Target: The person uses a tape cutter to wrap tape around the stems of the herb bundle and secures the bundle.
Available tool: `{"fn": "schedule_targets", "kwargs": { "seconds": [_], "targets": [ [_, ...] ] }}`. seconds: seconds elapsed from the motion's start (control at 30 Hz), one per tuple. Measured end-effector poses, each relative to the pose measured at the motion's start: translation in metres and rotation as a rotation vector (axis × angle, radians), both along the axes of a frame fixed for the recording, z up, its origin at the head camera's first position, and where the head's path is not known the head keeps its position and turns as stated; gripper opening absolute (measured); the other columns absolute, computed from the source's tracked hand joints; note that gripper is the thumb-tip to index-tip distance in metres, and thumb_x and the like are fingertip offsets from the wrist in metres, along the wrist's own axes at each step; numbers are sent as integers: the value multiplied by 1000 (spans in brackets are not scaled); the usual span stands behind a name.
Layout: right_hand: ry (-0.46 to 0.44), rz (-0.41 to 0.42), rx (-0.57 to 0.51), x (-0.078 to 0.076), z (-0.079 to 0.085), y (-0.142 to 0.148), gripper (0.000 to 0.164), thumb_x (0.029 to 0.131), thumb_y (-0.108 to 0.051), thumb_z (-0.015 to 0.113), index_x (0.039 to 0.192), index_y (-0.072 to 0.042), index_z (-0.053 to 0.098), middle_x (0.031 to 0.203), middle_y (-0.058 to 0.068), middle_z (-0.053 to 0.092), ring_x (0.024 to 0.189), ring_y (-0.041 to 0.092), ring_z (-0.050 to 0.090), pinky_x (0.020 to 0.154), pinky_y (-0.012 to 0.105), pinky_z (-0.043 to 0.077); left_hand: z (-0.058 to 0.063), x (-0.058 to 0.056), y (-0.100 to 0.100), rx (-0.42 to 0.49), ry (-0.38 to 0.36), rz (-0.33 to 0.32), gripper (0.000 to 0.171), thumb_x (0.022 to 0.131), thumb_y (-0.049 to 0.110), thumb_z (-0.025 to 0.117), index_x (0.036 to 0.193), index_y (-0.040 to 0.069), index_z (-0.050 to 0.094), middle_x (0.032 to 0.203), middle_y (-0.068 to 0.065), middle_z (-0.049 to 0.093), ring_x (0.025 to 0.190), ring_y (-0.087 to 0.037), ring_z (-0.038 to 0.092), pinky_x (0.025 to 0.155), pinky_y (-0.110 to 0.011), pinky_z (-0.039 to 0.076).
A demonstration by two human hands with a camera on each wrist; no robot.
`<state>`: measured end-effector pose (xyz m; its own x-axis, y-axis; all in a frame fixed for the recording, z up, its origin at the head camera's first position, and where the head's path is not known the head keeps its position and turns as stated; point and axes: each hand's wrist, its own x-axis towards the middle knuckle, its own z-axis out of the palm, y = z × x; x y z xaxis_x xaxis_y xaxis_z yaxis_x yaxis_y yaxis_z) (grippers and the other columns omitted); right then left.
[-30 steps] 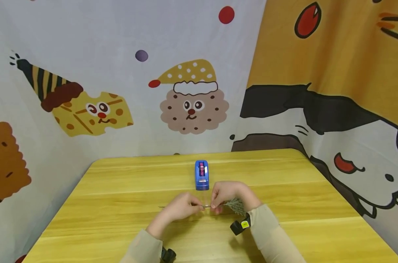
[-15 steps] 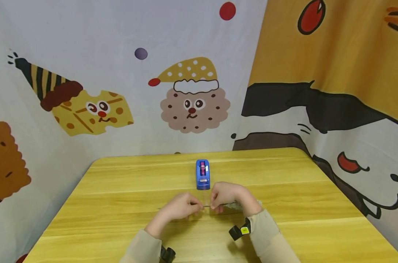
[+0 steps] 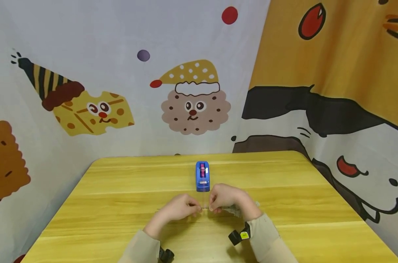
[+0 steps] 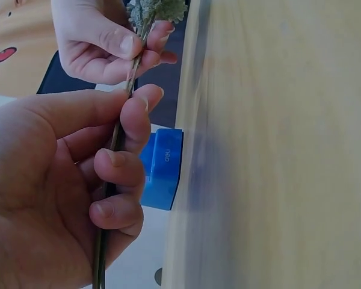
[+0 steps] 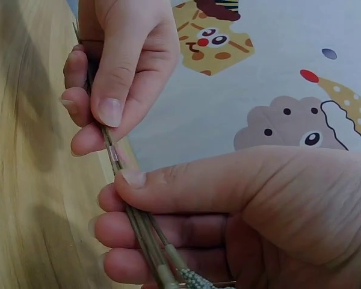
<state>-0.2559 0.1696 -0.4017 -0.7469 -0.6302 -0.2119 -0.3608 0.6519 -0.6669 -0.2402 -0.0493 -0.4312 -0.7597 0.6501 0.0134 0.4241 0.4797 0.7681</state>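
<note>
A thin bundle of green-brown stems [image 5: 141, 235] with grey-green flower heads [image 4: 162, 9] lies across both hands above the table. My left hand [image 3: 182, 207] grips the stems, with thumb and forefinger pinching near the middle and the other fingers curled round the lower part. Close beside it, my right hand [image 3: 225, 197] pinches the stems between thumb and fingers, the flower heads on its outer side. In the small gap between the hands, shiny clear tape [image 5: 113, 153] lies on the stems. A blue tape dispenser [image 3: 203, 182] stands just beyond, and a clear strip runs from it towards the stems.
The yellow wood-grain table [image 3: 120, 182] reaches back to a cartoon-printed cloth [image 3: 120, 36]. Black cameras are strapped at both wrists, the right one [image 3: 239, 235] hanging low over the tabletop.
Both hands keep their grip with only slight shifts. The flower heads beside the right wrist have changed their outline and show less now, so the bundle seems turned. The dispenser stays in place.
</note>
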Motion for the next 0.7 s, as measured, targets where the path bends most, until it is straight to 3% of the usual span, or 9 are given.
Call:
{"fn": "schedule_targets", "kwargs": {
  "seconds": [0.3, 0.5, 0.7],
  "targets": [
    [-38, 45, -19, -3, -3, 2, 19, 87, -4, 67, 70, -1, 74, 62, 10, 67, 51, 14, 56, 57, 24, 49, -4, 1, 1, 9, 12, 22, 16, 92, 16, 64, 91, 6, 77, 69, -1, 67, 48, -5, 43, 45, -21, 34],
    [-90, 52, -24, -3, -5, 2, 22, 91, -5, 62, 73, -1, 74, 65, 10, 69, 58, 25, 66, 61, 28, 53, -7, 0, 1, 11, 20, 35, 16, 91, 18, 66, 92, 7, 77, 71, 1, 68, 51, -5, 47, 49, -22, 39],
    [-83, 27, -11, -2, -3, 3, 22, 92, -4, 61, 73, -1, 73, 63, 7, 67, 57, 22, 65, 58, 29, 53, -6, 0, 2, 20, 39, 35, 15, 91, 18, 67, 92, 8, 78, 76, 1, 71, 53, -5, 49, 52, -23, 41]
  ]
}}
